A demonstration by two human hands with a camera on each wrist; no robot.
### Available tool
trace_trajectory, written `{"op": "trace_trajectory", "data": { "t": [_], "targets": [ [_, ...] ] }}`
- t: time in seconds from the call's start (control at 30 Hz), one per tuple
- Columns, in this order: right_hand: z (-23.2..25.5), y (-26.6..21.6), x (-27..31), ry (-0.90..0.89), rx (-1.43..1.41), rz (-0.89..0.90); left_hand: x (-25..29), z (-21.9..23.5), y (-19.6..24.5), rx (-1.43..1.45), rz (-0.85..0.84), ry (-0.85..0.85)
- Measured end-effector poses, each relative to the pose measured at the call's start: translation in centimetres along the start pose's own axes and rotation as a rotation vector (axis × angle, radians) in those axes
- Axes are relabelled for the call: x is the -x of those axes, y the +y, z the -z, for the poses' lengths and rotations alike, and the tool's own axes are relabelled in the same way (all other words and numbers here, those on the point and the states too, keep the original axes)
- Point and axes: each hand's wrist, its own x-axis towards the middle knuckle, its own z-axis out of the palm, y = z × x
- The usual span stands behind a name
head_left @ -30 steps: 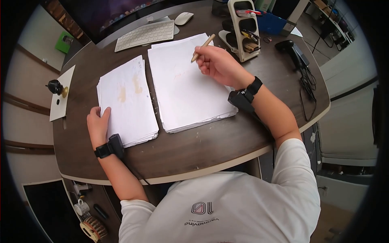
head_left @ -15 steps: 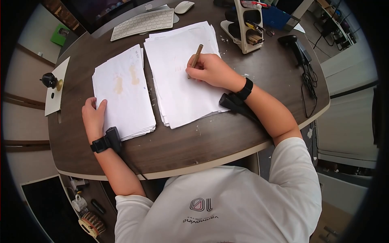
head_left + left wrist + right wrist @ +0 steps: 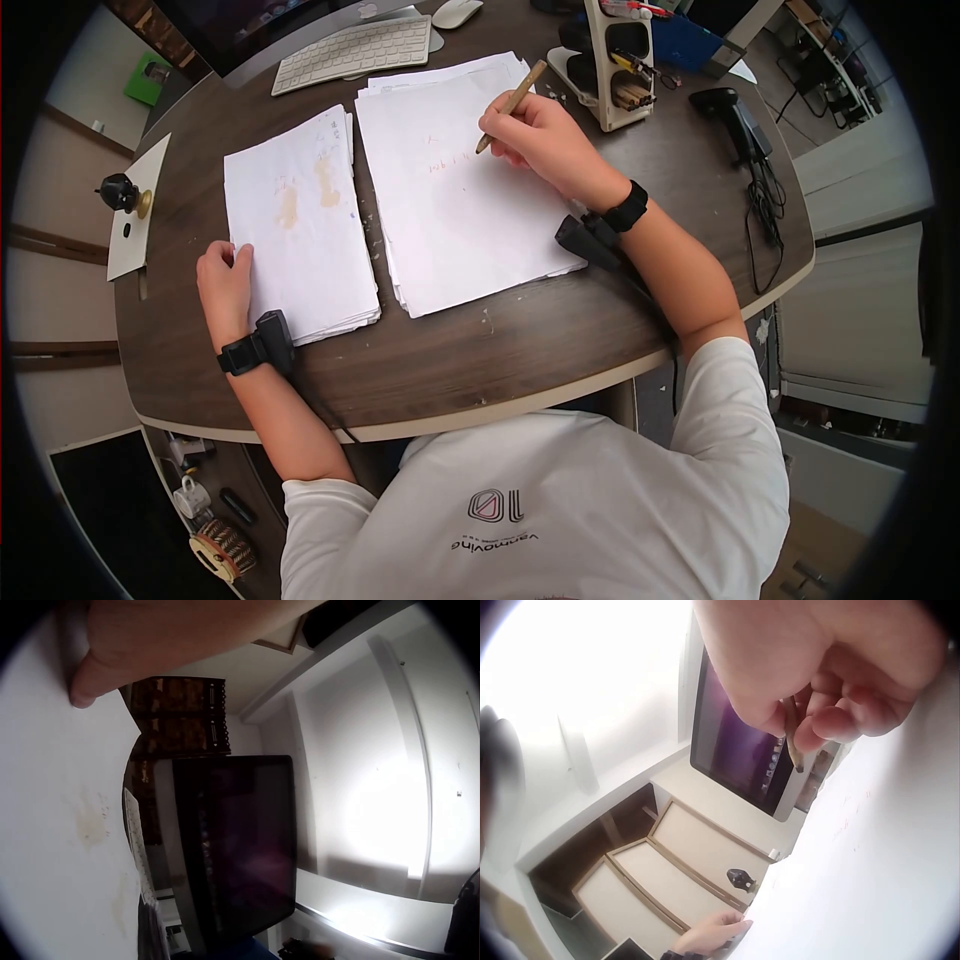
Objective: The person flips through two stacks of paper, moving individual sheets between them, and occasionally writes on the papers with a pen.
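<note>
My right hand (image 3: 545, 140) pinches a brown pen (image 3: 524, 92) over the right paper stack (image 3: 460, 240), which bears small reddish marks. In the right wrist view the hand (image 3: 832, 667) has its fingers curled round the pen (image 3: 793, 739), its tip a little off the sheet. My left hand (image 3: 223, 290) rests at the left edge of the other paper stack (image 3: 310, 270), thumb on the top sheet, which has brownish stains. In the left wrist view the left hand's (image 3: 165, 637) thumb lies on the paper (image 3: 45, 787).
A keyboard (image 3: 352, 58), a mouse (image 3: 457, 13) and a monitor (image 3: 240, 40) stand behind the stacks. To the right are a pen holder (image 3: 607, 75) and a black scanner (image 3: 735, 125) with its cable. A dark knob-like object (image 3: 118, 192) sits on a white board at the left.
Since half a second ago, my right hand has moved up and right with the pen, its tip now off the sheet. More reddish marks show on the paper. My left hand stays by its stack.
</note>
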Motion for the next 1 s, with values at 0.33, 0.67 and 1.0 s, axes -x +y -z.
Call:
{"op": "trace_trajectory", "data": {
  "t": [0.33,0.67,1.0],
  "targets": [
    [0.0,-0.1,0.2,-0.018,0.053,0.03,0.3,1.2,2.7,0.283,-0.033,0.27],
    [-0.2,0.2,0.0,-0.007,-0.059,0.164,1.4,-0.6,6.5,1.301,-0.039,0.197],
    [-0.6,-1.0,0.4,-0.016,-0.139,0.098,8.9,-3.6,15.3,1.117,-0.103,-0.102]
  ]
}}
